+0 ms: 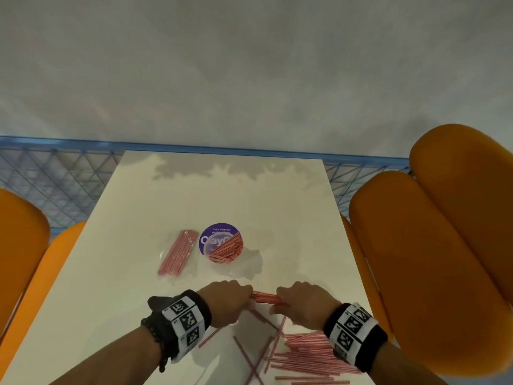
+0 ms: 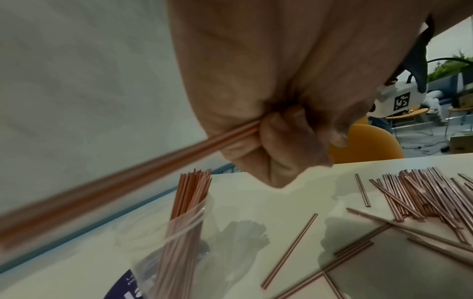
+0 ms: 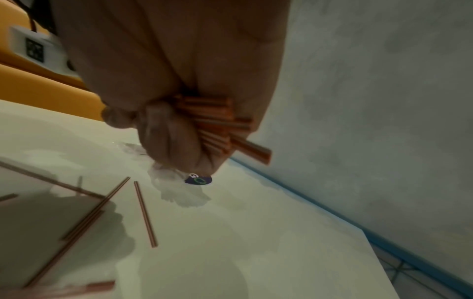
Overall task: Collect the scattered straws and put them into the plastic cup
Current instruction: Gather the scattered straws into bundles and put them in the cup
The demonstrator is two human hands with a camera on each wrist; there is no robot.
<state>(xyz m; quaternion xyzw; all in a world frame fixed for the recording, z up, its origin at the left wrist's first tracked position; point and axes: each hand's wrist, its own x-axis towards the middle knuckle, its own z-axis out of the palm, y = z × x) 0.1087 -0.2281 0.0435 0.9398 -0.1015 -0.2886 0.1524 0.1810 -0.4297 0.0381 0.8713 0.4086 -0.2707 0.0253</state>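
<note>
A bundle of thin pink straws is held level above the white table. My left hand grips one end and my right hand grips the other. In the left wrist view the fist is curled round the bundle. In the right wrist view the straw ends stick out of the closed fingers. The clear plastic cup stands beyond the hands on a purple round label and holds several straws. Loose straws lie scattered under my right wrist.
A clear packet of pink straws lies left of the cup. Orange chairs flank the table on both sides. A blue mesh rail runs behind the table's far edge, with a grey wall beyond.
</note>
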